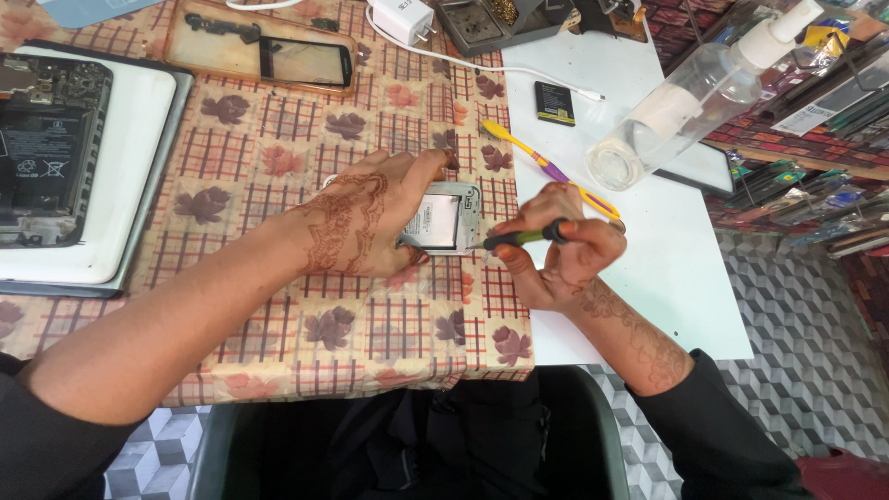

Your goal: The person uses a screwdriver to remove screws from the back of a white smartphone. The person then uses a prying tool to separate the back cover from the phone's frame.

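At the table's left edge, one opened dark phone with its battery showing [42, 148] lies on one white tray [130, 185]. Near the far edge of the plaid, leaf-printed tablecloth [278, 139] rests one amber-rimmed case holding a black screen frame [264, 57]. Near the cloth's front right corner, the left hand [370, 218] presses flat, fingers spread, on one small silver open-backed phone [449, 220]. Just beside it the right hand [565, 255] is closed around one green-and-black screwdriver [523, 237], its tip at the phone's right edge. Farther right, on the white board [685, 278], lie one yellow-and-purple toothbrush [542, 162], one small black battery [554, 102] and one clear spray bottle on its side [690, 102].
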